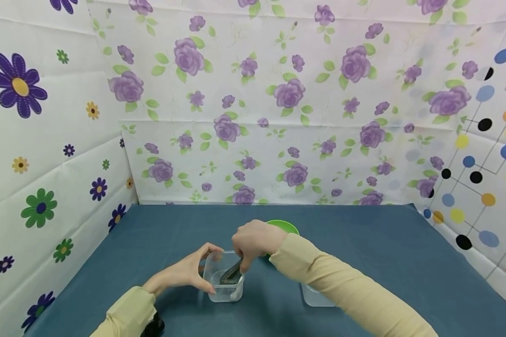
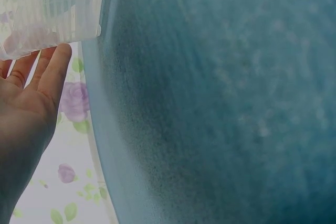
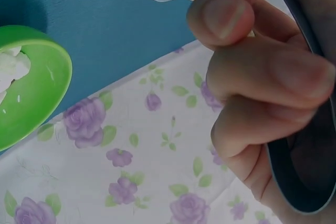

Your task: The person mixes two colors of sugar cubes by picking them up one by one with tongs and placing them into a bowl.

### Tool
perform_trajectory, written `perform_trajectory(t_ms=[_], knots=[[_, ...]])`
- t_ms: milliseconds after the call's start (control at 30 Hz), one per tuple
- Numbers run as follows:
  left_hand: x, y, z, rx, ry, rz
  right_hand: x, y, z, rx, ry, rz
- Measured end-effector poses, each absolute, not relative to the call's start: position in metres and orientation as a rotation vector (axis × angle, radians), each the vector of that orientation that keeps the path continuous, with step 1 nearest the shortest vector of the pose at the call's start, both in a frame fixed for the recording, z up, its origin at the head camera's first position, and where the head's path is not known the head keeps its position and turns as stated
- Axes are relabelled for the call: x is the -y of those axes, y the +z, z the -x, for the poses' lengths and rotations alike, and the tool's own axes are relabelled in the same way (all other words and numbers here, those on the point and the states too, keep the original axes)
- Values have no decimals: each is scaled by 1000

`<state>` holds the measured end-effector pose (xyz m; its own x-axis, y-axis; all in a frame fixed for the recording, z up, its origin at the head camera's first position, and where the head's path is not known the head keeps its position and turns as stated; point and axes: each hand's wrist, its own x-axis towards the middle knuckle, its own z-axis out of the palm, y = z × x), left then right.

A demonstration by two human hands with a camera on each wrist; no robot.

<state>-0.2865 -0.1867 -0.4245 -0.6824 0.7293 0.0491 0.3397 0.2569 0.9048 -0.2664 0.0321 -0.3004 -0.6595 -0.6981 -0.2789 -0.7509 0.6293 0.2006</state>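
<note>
A clear plastic container (image 1: 226, 294) stands on the blue table, with something white inside near its front right. My left hand (image 1: 191, 267) holds it from the left, thumb at the front and fingers at the far side. In the left wrist view the fingertips of the left hand (image 2: 31, 93) lie against its ribbed wall. My right hand (image 1: 257, 241) is above the container and grips dark tongs (image 1: 231, 274), whose dotted lower part reaches inside. The right wrist view shows the curled right hand (image 3: 262, 77) and the looped end of the tongs (image 3: 304, 205).
Behind the right forearm stands a green bowl (image 1: 284, 226); white pieces (image 3: 13, 69) lie in it. A clear lid or shallow container (image 1: 316, 299) lies partly under the right sleeve. Flower-patterned cloth walls (image 1: 244, 140) border the blue table (image 1: 185, 224).
</note>
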Motion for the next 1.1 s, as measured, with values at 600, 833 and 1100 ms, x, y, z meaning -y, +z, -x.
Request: perform_trajectory(t_ms=[600,833,1100], knots=[[188,-424,287,-2130,1408,-983,-16,-313,261,-2680,630,1210],[187,-423,286,-2128,1414,-981,-15,-316,258,-2685,637,1172],[187,-425,287,-2122,1420,-1000,-16,-317,257,-2690,650,1185]])
